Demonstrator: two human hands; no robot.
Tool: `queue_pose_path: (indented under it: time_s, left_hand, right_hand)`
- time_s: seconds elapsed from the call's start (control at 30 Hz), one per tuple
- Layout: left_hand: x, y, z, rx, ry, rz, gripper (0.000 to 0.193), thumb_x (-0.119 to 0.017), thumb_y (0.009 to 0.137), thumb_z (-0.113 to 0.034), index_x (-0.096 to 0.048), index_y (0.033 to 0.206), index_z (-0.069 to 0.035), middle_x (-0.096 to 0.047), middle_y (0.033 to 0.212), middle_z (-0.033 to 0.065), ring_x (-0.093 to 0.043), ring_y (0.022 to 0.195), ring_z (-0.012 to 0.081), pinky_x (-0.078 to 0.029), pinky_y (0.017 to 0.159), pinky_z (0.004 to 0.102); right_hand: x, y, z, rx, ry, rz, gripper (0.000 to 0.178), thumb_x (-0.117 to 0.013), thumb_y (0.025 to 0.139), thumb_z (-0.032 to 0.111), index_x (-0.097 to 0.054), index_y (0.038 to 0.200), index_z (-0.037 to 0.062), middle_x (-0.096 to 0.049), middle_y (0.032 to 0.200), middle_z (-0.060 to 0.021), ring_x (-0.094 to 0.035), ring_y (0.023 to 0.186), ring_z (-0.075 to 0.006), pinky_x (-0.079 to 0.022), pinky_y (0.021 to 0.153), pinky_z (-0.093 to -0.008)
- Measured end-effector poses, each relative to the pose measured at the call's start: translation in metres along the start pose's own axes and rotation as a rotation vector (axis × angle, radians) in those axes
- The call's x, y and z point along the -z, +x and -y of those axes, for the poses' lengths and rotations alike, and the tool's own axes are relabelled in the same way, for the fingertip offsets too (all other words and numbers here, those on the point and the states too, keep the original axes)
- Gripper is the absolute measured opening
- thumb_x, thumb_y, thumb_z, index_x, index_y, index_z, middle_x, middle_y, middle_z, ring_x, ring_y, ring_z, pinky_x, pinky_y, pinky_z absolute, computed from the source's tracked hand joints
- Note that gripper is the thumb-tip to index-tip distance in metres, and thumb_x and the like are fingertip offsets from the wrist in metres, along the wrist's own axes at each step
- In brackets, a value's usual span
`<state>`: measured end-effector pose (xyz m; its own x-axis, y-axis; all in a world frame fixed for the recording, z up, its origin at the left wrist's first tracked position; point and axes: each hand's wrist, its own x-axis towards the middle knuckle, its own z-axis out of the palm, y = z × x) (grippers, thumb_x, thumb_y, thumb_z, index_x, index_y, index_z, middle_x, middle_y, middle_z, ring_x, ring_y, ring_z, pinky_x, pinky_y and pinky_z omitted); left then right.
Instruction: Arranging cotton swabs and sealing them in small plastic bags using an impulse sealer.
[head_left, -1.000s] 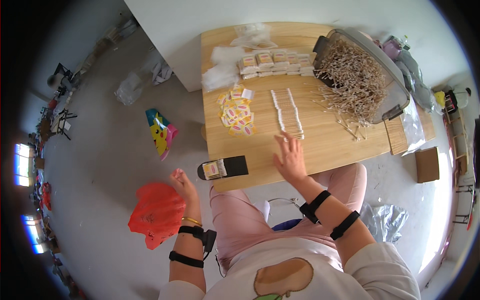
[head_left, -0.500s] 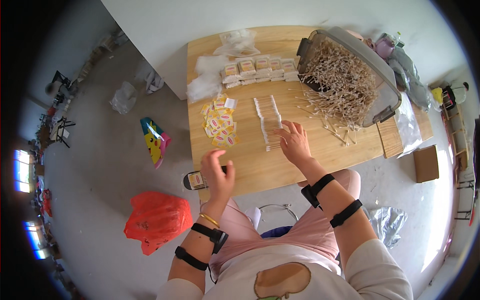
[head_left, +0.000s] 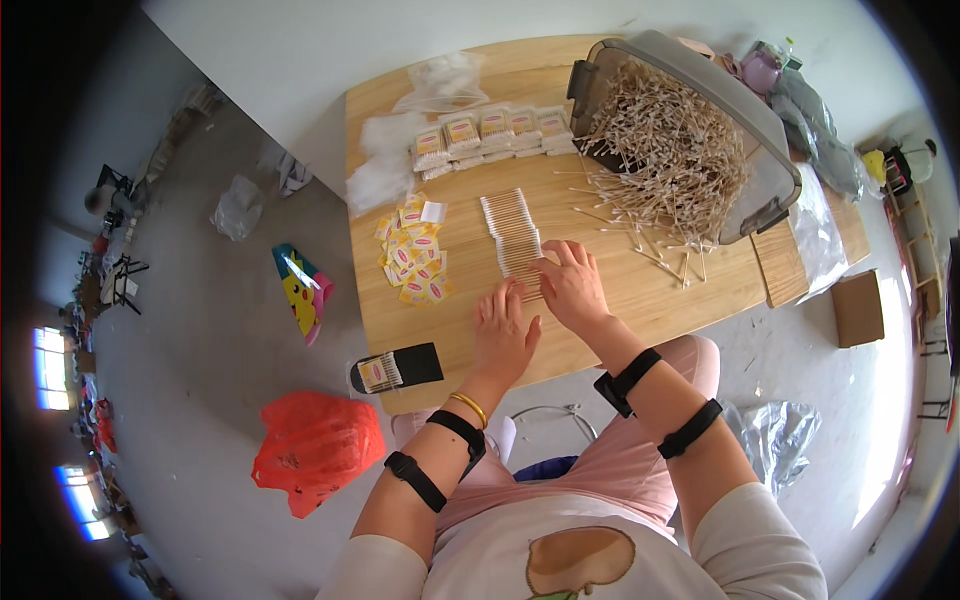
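Note:
A long row of cotton swabs (head_left: 512,225) lies side by side on the table in front of me. At its near end, the fingertips of my left hand (head_left: 505,332) rest by the left tips of the swabs, fingers stretched and thumb apart. My right hand (head_left: 578,290) is at the right tips there, its fingers slightly bent and spread; I see nothing gripped in it. To the left lies a heap of yellow-and-white cards (head_left: 412,255). A small clear pack of swabs with a card (head_left: 378,372) sits on a black holder (head_left: 420,364) at the table's left edge.
Filled swab packs (head_left: 495,130) are stacked at the back beside clear bags (head_left: 385,150). A tipped grey bin (head_left: 770,150) spills loose swabs (head_left: 670,150) at the right. A red plastic bag (head_left: 318,450) and a cardboard box (head_left: 858,308) flank the table (head_left: 460,345).
My left hand has moved right, from near the black holder to the near end of the swab row, uncovering the holder. My right hand stays by the row. The view has shifted slightly.

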<state>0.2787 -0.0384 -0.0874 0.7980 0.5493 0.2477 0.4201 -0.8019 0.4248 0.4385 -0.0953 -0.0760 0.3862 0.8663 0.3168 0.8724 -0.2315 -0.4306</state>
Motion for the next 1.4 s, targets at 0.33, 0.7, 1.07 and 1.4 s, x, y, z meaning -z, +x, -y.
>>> queue_pose_path:
  time_s: [0.33,0.7,1.07,1.4]
  left_hand:
    - [-0.006,0.010,0.010,-0.121,0.088,-0.022,0.061,-0.065,0.091,-0.028,-0.043,0.139,0.001,-0.047,0.141,0.0179,-0.042,0.132,0.0376,-0.031,0.111,0.0527]
    - [-0.003,-0.001,0.006,-0.083,0.085,0.058,0.065,-0.064,0.092,-0.026,-0.038,0.146,0.000,-0.043,0.145,0.0170,-0.039,0.139,0.0349,-0.026,0.117,0.0561]
    - [-0.008,0.013,0.000,-0.098,0.128,0.087,0.064,-0.061,0.095,-0.031,-0.038,0.148,-0.002,-0.046,0.143,0.0155,-0.042,0.136,0.0342,-0.024,0.118,0.0570]
    - [-0.007,-0.005,0.011,-0.038,0.077,0.091,0.073,-0.047,0.101,-0.047,-0.029,0.153,0.001,-0.037,0.154,0.0190,-0.032,0.146,0.0350,-0.017,0.121,0.0588]
  right_hand:
    - [-0.002,0.000,0.001,-0.020,0.039,-0.005,0.017,-0.066,0.083,0.008,-0.074,0.098,0.0121,-0.061,0.119,-0.0062,-0.052,0.118,-0.0290,-0.043,0.101,-0.0444]
    - [0.013,-0.054,-0.013,-0.069,0.174,-0.077,0.041,-0.062,0.084,0.004,-0.062,0.125,0.0048,-0.058,0.129,-0.0118,-0.052,0.123,-0.0328,-0.042,0.105,-0.0453]
    - [0.013,-0.063,-0.015,-0.063,0.167,-0.031,0.054,-0.064,0.083,0.012,-0.053,0.134,0.0016,-0.054,0.136,-0.0150,-0.046,0.133,-0.0334,-0.034,0.116,-0.0463]
    - [0.000,-0.063,0.000,0.004,-0.045,0.144,0.086,-0.061,0.089,0.045,-0.030,0.154,-0.0019,-0.026,0.162,-0.0215,-0.020,0.153,-0.0334,-0.014,0.126,-0.0467]
